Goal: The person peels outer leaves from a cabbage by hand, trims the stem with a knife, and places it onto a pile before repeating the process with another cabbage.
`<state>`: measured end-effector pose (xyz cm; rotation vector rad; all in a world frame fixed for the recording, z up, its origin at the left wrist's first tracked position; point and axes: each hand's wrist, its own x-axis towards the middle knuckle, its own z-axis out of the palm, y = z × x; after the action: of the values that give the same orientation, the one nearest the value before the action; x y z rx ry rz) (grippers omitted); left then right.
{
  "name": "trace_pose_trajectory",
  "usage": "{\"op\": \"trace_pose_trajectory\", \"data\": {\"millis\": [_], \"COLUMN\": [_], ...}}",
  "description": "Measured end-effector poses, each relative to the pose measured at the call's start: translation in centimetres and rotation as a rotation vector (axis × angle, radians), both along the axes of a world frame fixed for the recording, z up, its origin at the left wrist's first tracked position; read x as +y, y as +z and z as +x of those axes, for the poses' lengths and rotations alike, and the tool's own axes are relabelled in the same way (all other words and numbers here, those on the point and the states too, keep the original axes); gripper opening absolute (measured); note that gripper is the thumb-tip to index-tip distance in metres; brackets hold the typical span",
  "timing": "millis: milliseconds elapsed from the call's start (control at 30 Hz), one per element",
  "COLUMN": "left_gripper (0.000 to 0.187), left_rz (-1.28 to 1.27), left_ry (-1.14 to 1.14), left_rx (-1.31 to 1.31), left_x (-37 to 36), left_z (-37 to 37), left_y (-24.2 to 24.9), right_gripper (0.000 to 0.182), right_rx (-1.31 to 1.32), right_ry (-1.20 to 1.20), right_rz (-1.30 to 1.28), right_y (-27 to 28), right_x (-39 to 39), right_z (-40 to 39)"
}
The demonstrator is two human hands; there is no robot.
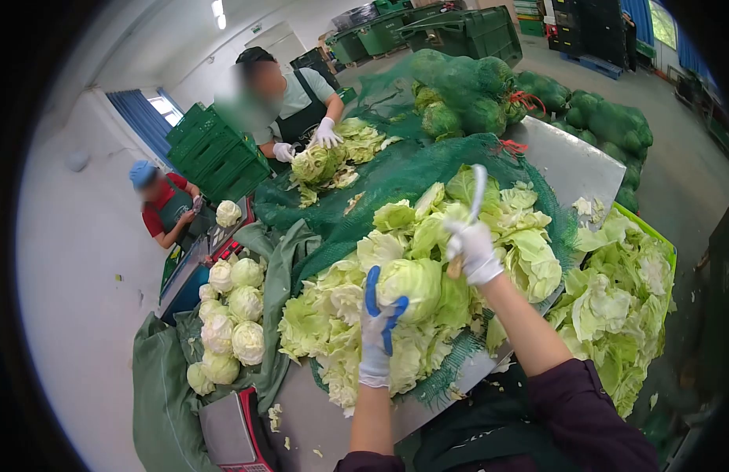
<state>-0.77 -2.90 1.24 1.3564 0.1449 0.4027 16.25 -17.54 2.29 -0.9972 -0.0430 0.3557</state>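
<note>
A pale green cabbage (411,289) is held over a heap of loose leaves (333,318). My left hand (378,334), in a white glove with blue fingers, grips its left side. Just right of the cabbage, my right hand (471,250), in a white glove, is closed round the handle of a knife (479,193). The blade points up and looks slightly blurred. Green netting (412,177) lies behind and under the leaves. Several trimmed cabbages (246,305) are piled at the left on green cloth (292,244).
Across the table, a co-worker (290,106) handles leaves; another person (172,204) stands at far left. Netted cabbages (474,86) lie at the back. A leaf-filled container (670,256) stands right, a red-edged scale (237,433) at lower left, and stacked green crates (215,153) behind.
</note>
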Motion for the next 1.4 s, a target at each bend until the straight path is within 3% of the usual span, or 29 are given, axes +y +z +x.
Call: {"op": "trace_pose_trajectory", "data": {"millis": [67,100,133,167,233,300,333,367,400,433,500,533,600,700,733,800,833,867,933,967,1067,1100,1133,1167,1200,1233,1267,1333,1400], "left_gripper": [0.07,0.071,0.072,0.072,0.073,0.079,0.083,0.087,0.091,0.091,0.087,0.087,0.081,0.075,0.074,0.074,0.075,0.075,0.085,0.085,0.091,0.091,0.089,0.088,0.089,0.089,0.089,0.088,0.088], "left_rz": [-0.131,-0.259,-0.199,-0.199,-0.051,-0.088,0.113,0.318,0.437,0.446,0.125,0.128,-0.097,-0.284,-0.49,-0.527,-0.562,-0.56,-0.017,-0.02,0.481,0.481,0.71,0.942,0.99,0.99,0.76,0.184,0.041], "left_ry": [-0.01,-0.022,0.007,0.006,0.154,0.162,0.224,0.283,0.314,0.313,0.307,0.308,0.289,0.299,0.233,0.253,0.257,0.256,0.428,0.424,0.494,0.493,0.518,0.542,0.534,0.542,0.5,0.337,0.378], "left_rx": [-0.021,-0.04,-0.057,-0.06,-0.18,-0.259,-0.26,-0.259,-0.261,-0.257,-0.194,-0.194,-0.292,-0.317,-0.323,-0.348,-0.381,-0.388,-0.39,-0.389,-0.343,-0.343,-0.348,-0.35,-0.36,-0.359,-0.34,-0.327,-0.387], "left_x": [-0.1,0.0,0.2,0.0,-1.0,-0.4,-0.5,-0.5,-0.6,-0.9,-1.7,-1.4,-0.6,0.1,1.6,1.6,1.6,1.5,0.8,0.8,1.3,1.1,0.6,0.4,0.5,0.6,0.7,-0.2,-0.6], "left_z": [-0.6,-0.8,-1.0,-0.9,-0.6,-0.2,-0.1,-0.1,-0.3,-0.5,-1.1,-1.1,-1.0,-1.4,-1.5,-2.2,-2.2,-2.2,-2.4,-2.5,-3.2,-3.4,-3.7,-4.0,-4.2,-4.3,-4.3,-4.5,-4.5], "left_y": [1.0,1.4,1.4,1.7,2.5,1.5,1.5,1.5,1.7,2.1,2.9,2.5,1.1,-0.3,-2.2,-1.5,-0.8,0.1,1.6,1.7,1.1,1.5,2.3,3.0,3.2,2.8,2.0,2.2,2.1], "right_gripper": [0.015,0.025,0.035,0.035,0.059,0.071,0.071,0.065,0.06,0.06,0.041,0.041,0.026,0.021,0.021,0.036,0.036,0.049,0.083,0.083,0.067,0.06,0.054,0.054,0.046,0.04,0.029,0.026,0.022], "right_rx": [0.049,-0.112,-0.273,-0.276,-0.92,-0.739,-0.74,-0.615,-0.486,-0.482,-0.274,-0.275,-0.271,-0.345,-0.347,-0.508,-0.515,-0.666,-0.905,-0.903,-1.046,-0.805,-0.552,-0.555,-0.497,-0.436,-0.315,-0.31,-0.313], "right_ry": [-0.084,-0.121,-0.152,-0.154,-0.528,-0.188,-0.187,-0.036,0.112,0.112,0.242,0.243,0.167,0.023,0.032,-0.18,-0.177,-0.212,-0.15,-0.153,-0.12,0.188,0.485,0.488,0.456,0.426,0.419,0.422,0.416], "right_rz": [0.082,-0.252,-0.587,-0.587,-0.778,-0.759,-0.759,-0.7,-0.633,-0.625,-0.47,-0.467,-0.47,-0.618,-0.62,-1.009,-1.004,-0.926,-0.789,-0.794,-0.702,-0.718,-0.715,-0.713,-0.611,-0.51,-0.544,-0.568,-0.593], "right_y": [0.9,2.0,2.7,2.1,0.1,1.9,2.6,3.2,3.6,3.9,4.4,3.9,3.0,3.4,2.7,2.0,2.1,2.3,3.2,3.0,3.7,5.9,7.1,6.8,6.9,7.1,7.5,7.7,5.8], "right_x": [-1.6,-2.6,-3.0,-2.5,-0.7,0.2,0.5,0.7,0.7,0.6,0.5,0.8,1.2,-0.5,-1.1,-1.6,-1.5,-1.6,-1.0,0.2,3.1,2.8,2.6,2.7,2.6,2.6,2.5,2.1,2.0], "right_z": [2.1,2.4,2.5,2.2,0.1,-5.3,-5.9,-6.4,-6.8,-7.0,-7.0,-6.9,-6.4,-5.0,-3.4,-0.3,-0.4,-0.5,-1.7,-2.6,-4.9,-5.6,-6.0,-6.3,-6.8,-7.2,-7.5,-7.6,-6.6]}}
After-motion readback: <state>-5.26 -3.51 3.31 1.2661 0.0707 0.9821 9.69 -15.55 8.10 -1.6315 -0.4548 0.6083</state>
